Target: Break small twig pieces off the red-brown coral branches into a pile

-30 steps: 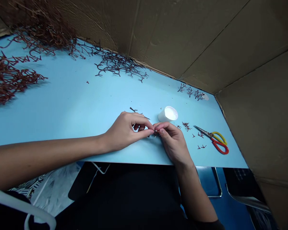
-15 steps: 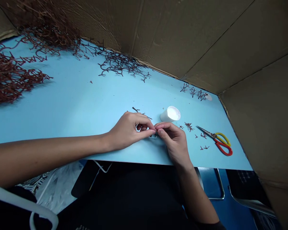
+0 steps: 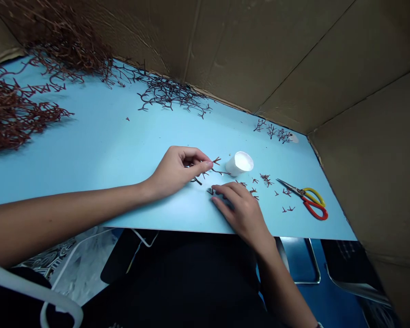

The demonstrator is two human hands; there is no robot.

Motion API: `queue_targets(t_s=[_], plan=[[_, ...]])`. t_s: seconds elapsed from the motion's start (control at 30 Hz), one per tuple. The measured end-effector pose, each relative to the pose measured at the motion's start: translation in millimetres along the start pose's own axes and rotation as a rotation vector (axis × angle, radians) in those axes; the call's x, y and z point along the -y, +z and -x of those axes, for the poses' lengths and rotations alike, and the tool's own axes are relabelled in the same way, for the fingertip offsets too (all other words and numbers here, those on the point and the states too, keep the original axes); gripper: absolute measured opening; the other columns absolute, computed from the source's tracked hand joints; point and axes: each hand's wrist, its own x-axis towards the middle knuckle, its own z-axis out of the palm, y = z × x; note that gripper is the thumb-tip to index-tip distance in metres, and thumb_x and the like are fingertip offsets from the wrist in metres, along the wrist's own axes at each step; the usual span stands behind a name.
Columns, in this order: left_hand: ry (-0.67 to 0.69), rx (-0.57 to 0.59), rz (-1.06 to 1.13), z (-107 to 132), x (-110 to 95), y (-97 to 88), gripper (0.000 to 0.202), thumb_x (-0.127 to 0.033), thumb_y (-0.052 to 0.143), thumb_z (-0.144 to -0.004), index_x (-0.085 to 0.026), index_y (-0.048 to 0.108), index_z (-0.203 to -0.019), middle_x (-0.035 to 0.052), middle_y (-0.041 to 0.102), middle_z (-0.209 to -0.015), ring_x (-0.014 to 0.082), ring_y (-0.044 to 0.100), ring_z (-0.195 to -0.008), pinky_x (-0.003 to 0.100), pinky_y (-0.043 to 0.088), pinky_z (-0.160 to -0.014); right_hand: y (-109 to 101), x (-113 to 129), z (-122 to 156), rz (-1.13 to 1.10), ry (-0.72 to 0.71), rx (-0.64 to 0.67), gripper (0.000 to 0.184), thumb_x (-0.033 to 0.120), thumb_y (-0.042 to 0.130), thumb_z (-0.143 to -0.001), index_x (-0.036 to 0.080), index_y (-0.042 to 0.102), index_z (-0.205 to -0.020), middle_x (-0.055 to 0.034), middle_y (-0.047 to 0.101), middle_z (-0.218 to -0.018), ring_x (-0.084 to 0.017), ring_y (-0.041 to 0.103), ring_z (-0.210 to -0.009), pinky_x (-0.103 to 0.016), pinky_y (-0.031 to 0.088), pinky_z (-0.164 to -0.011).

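My left hand (image 3: 181, 171) is closed, thumb and fingertips pinching a small reddish-brown branched twig (image 3: 216, 161) just left of the white cup (image 3: 239, 163). More dark branching stems show below its fingers, partly hidden by them. Lower and to the right, my right hand (image 3: 241, 207) hovers low over the table with thumb and fingers apart. A short dark forked twig piece (image 3: 210, 191) lies at its fingertips; I cannot tell whether they touch it. The cup is filled with something white.
Red-and-yellow-handled scissors (image 3: 305, 198) lie at the right, beside small cut twig pieces (image 3: 267, 179). Branched clusters (image 3: 271, 131) sit at the back right. Dark stems (image 3: 174, 93) and large reddish-brown heaps (image 3: 17, 109) lie at the back and left. Brown panels (image 3: 225, 54) wall the blue table.
My hands were together at the fingertips and are now apart. The left moved up and slightly left with the twig; the right dropped a little and its fingers spread.
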Motion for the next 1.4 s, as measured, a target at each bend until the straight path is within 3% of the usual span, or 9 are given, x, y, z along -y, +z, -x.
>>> queue_targets(t_s=[0.1, 0.2, 0.37, 0.47, 0.67, 0.83, 0.9, 1.07, 1.4], plan=[[-0.019, 0.002, 0.024, 1, 0, -0.3, 0.015, -0.029, 0.076, -0.089, -0.015, 0.08, -0.086, 0.0026, 0.072, -0.072, 0.0118, 0.06, -0.064, 0.022, 0.05, -0.059, 9, 2, -3, 0.033, -0.044, -0.021, 0.02, 0.025, 0.06, -0.108, 0.021, 0.078, -0.114, -0.0103, 0.077, -0.102, -0.024, 0.072, -0.092, -0.038, 0.06, -0.08], [-0.048, 0.023, 0.054, 2, -1, 0.0, 0.016, -0.03, 0.076, -0.09, -0.015, 0.079, -0.087, 0.002, 0.071, -0.072, 0.0113, 0.059, -0.063, 0.022, 0.049, -0.057, 6, -1, -2, -0.113, -0.028, -0.098, 0.017, 0.021, 0.064, -0.105, 0.023, 0.081, -0.104, -0.0075, 0.079, -0.097, -0.022, 0.075, -0.088, -0.037, 0.061, -0.079], [-0.068, 0.061, 0.081, 4, 0, 0.8, 0.018, -0.032, 0.077, -0.091, -0.015, 0.079, -0.091, 0.0022, 0.072, -0.073, 0.012, 0.06, -0.065, 0.023, 0.049, -0.059, -8, -7, 3, -0.419, 0.292, -0.495, 0.002, 0.027, 0.082, -0.092, 0.026, 0.084, -0.094, -0.0026, 0.083, -0.088, -0.021, 0.077, -0.076, -0.038, 0.064, -0.071], [-0.046, 0.082, 0.059, 4, -2, 0.3, 0.018, -0.032, 0.076, -0.092, -0.015, 0.081, -0.092, 0.0027, 0.074, -0.076, 0.0126, 0.062, -0.068, 0.024, 0.05, -0.062, -9, -5, -6, -0.547, 0.382, -0.646, 0.011, 0.03, 0.087, -0.088, 0.026, 0.086, -0.097, -0.0028, 0.083, -0.086, -0.022, 0.078, -0.074, -0.041, 0.066, -0.072], [-0.092, 0.115, 0.079, 4, -4, 0.6, 0.018, -0.033, 0.076, -0.093, -0.015, 0.074, -0.088, 0.0009, 0.07, -0.072, 0.0111, 0.062, -0.062, 0.021, 0.048, -0.055, 0, 3, -23, -0.459, 0.224, -0.679, 0.005, 0.026, 0.081, -0.093, 0.028, 0.084, -0.097, -0.0029, 0.081, -0.09, -0.021, 0.075, -0.078, -0.039, 0.06, -0.07], [-0.218, 0.173, 0.212, 5, -1, 4.0, 0.027, -0.038, 0.08, -0.091, -0.017, 0.063, -0.089, 0.0021, 0.071, -0.068, 0.0115, 0.062, -0.056, 0.02, 0.044, -0.046, 7, 9, -20, -0.254, 0.12, -0.833, 0.009, 0.022, 0.08, -0.094, 0.03, 0.081, -0.097, -0.0056, 0.074, -0.103, -0.025, 0.071, -0.097, -0.043, 0.059, -0.08], [-0.229, 0.195, 0.244, 5, -1, 4.5, 0.029, -0.037, 0.082, -0.089, -0.017, 0.061, -0.088, 0.0038, 0.073, -0.069, 0.0124, 0.065, -0.058, 0.021, 0.047, -0.048, 8, 11, -22, -0.3, 0.159, -0.814, 0.005, 0.024, 0.078, -0.095, 0.028, 0.079, -0.094, -0.0062, 0.072, -0.099, -0.025, 0.07, -0.096, -0.041, 0.058, -0.078], [-0.224, 0.216, 0.257, 6, -1, 2.8, 0.03, -0.043, 0.079, -0.092, -0.015, 0.07, -0.095, 0.0063, 0.076, -0.077, 0.0133, 0.068, -0.063, 0.021, 0.046, -0.048, 13, 17, -32, -0.553, 0.288, -0.544, 0.007, 0.026, 0.075, -0.096, 0.025, 0.077, -0.09, -0.0049, 0.074, -0.095, -0.021, 0.07, -0.091, -0.037, 0.056, -0.073], [-0.167, 0.225, 0.188, 7, 0, 5.6, 0.027, -0.04, 0.078, -0.093, -0.017, 0.066, -0.085, 0.004, 0.074, -0.072, 0.0116, 0.064, -0.059, 0.021, 0.042, -0.048, 16, 20, -35, -0.536, 0.326, -0.535, 0.007, 0.026, 0.075, -0.096, 0.026, 0.08, -0.091, -0.0033, 0.075, -0.093, -0.02, 0.069, -0.089, -0.036, 0.052, -0.072]])
